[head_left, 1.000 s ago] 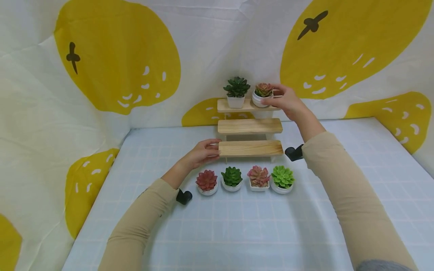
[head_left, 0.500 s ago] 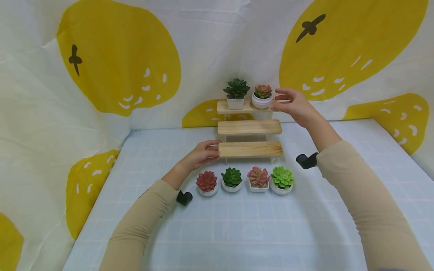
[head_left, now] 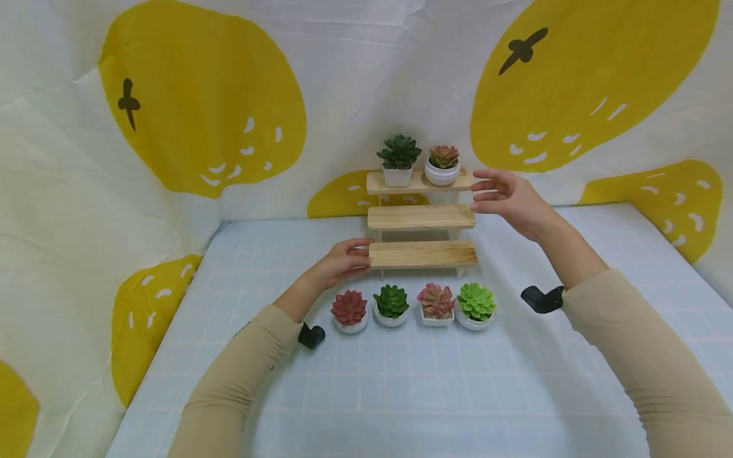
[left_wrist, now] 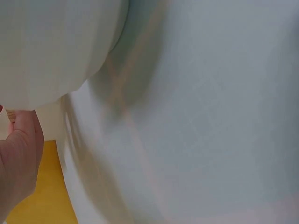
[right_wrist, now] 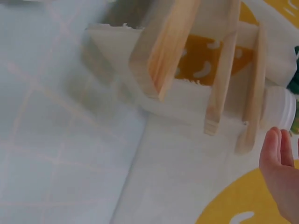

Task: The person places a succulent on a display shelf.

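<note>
A three-tier wooden plant stand (head_left: 422, 255) stands against the back cloth. At the left end of its lowest board, my left hand (head_left: 342, 261) grips the edge between thumb and fingers; the left wrist view shows only part of this hand (left_wrist: 18, 156). My right hand (head_left: 512, 200) is just right of the top board, fingers extended and holding nothing. On that top board sit a dark green succulent (head_left: 398, 159) in a square white pot and an orange-pink succulent (head_left: 443, 166) in a round white pot. The right wrist view shows the stand's boards (right_wrist: 163, 51) side-on.
In front of the stand is a row of potted succulents: red (head_left: 349, 310), dark green (head_left: 392, 303), pink (head_left: 437, 302) and bright green (head_left: 476, 303). A pale blue checked cloth (head_left: 401, 388) covers the table. White cloth (head_left: 366, 83) with yellow fruit prints hangs behind.
My right hand has let go of the round pot with the orange-pink succulent and drawn back to the right and down. The left hand has stayed on the lowest board.
</note>
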`<state>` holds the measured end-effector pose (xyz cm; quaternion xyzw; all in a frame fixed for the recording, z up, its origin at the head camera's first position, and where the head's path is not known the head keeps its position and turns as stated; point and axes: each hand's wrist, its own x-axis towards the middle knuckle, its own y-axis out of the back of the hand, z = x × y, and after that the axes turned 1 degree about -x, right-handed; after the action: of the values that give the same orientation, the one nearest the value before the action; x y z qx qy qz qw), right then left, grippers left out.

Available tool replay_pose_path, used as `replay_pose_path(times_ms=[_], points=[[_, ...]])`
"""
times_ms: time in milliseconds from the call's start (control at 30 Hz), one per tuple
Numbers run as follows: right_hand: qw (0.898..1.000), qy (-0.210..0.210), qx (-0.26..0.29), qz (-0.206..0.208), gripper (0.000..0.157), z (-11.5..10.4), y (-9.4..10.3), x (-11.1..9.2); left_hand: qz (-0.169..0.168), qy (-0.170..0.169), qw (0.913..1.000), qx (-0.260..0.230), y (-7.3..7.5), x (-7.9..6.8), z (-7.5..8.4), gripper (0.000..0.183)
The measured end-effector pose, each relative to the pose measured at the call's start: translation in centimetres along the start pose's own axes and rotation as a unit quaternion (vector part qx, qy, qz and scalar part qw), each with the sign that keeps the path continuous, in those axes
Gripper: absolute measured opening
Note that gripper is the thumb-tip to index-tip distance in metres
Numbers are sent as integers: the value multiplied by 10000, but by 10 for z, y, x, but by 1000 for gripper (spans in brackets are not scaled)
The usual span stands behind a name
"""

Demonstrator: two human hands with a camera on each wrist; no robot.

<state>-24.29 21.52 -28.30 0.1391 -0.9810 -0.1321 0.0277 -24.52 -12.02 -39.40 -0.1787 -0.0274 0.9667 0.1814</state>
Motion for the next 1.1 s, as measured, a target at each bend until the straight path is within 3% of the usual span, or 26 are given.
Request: replay_pose_path(times_ms=[333, 667, 1100], points=[[9998, -101, -105, -130, 62, 27, 6, -30, 9, 7, 10000, 8, -1, 0, -1, 52], [9980, 202, -115, -591, 53, 54, 7, -58, 48, 25, 10000, 20, -1, -1, 0, 51], [9941, 228, -161, -1044, 61, 86, -1, -85, 23, -22, 10000, 59, 0, -1, 0, 51]])
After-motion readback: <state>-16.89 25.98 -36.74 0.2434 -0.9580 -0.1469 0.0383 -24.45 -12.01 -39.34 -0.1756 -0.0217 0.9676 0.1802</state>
